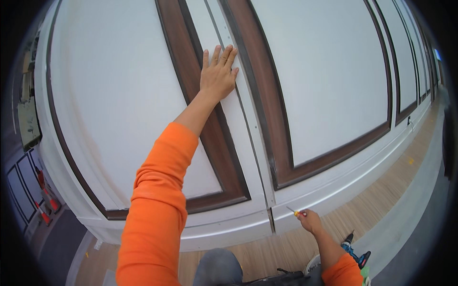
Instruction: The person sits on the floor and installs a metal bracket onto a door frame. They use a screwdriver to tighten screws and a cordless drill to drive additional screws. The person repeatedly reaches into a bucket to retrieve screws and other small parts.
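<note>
My left hand lies flat with fingers spread against a white wall panel, right by the narrow vertical seam between two framed sections. Brown moulding runs on the left of that hand, and another brown frame stands on the right. Low down, my right hand is closed round a screwdriver with a yellow and red handle. Its thin shaft points up and left toward the foot of the seam, apart from the panel as far as I can see.
A blue and black cordless drill lies on the wood-look floor at the right. Beside my knee is part of a round white bucket. Orange traffic cones stand far left. White baseboard runs along the wall.
</note>
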A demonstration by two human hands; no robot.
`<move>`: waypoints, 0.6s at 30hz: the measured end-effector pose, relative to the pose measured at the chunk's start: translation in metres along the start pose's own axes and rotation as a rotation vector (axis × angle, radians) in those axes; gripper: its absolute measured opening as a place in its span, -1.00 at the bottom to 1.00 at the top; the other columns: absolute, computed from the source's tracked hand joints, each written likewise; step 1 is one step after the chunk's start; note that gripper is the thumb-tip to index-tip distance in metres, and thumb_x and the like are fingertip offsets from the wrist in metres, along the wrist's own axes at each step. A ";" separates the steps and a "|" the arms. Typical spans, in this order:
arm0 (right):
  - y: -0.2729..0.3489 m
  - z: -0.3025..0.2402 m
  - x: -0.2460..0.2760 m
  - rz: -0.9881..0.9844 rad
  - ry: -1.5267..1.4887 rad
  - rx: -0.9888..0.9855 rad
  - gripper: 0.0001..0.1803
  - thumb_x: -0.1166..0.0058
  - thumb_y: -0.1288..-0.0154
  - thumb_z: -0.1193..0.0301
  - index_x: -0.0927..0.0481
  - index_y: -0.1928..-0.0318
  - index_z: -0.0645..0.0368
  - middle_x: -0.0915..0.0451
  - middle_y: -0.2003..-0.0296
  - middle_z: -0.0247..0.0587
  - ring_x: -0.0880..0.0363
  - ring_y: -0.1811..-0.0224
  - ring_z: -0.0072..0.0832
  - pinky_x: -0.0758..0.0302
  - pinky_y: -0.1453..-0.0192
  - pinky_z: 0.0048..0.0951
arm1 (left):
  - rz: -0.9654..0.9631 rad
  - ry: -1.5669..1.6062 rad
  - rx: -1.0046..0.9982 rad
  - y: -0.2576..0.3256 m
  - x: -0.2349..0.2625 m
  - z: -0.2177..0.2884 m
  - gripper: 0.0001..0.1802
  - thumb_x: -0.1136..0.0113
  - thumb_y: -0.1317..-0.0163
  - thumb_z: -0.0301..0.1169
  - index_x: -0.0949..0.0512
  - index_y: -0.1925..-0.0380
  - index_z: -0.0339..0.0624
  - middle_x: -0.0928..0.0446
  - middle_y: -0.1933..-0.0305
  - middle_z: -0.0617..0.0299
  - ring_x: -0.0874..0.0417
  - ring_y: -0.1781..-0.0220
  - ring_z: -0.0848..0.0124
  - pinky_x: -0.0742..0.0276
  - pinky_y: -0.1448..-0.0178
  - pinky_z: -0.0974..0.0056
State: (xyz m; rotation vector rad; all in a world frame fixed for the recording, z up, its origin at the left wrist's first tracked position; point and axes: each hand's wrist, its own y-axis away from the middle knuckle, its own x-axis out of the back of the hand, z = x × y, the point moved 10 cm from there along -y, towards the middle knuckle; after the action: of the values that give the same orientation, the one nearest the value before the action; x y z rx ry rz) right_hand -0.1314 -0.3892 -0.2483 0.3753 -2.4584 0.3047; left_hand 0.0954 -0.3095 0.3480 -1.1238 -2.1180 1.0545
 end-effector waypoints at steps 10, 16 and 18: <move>0.019 -0.025 -0.002 0.098 -0.051 0.037 -0.55 -0.21 -0.38 0.17 -0.66 -0.16 0.15 -0.75 0.09 0.11 -0.74 0.03 0.00 -0.61 -0.11 -0.11 | -0.098 0.062 0.159 -0.021 -0.005 0.004 -0.23 0.03 -0.51 -0.11 -0.07 -0.61 -0.14 0.02 -0.71 0.01 0.06 -0.73 0.01 0.25 -0.72 -0.18; -0.017 0.046 0.030 0.029 0.015 0.100 -0.58 -0.11 -0.46 0.13 -0.63 -0.19 0.04 -0.71 0.04 0.09 -0.68 -0.04 0.04 -0.57 -0.13 -0.02 | -0.587 0.940 -0.283 0.114 0.042 0.202 -0.38 -0.27 -0.39 -0.22 -0.43 -0.39 -0.19 -0.50 -0.37 -0.14 -0.44 -0.43 -0.10 -0.31 -0.51 -0.07; 0.033 0.051 0.075 0.145 0.037 0.119 -0.60 -0.11 -0.43 0.18 -0.57 -0.19 0.04 -0.70 0.08 0.13 -0.67 0.03 0.10 -0.57 -0.05 0.00 | -1.201 1.181 -0.605 0.248 0.063 0.280 -0.33 -0.28 -0.39 -0.15 -0.41 -0.43 -0.16 -0.53 -0.35 -0.13 -0.50 -0.39 -0.09 -0.40 -0.45 -0.02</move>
State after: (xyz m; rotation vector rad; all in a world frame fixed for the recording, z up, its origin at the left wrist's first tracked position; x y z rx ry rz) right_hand -0.2278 -0.3880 -0.2461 0.2391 -2.4418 0.5161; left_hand -0.0298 -0.2782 -0.0086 -0.2691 -1.5290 -0.7046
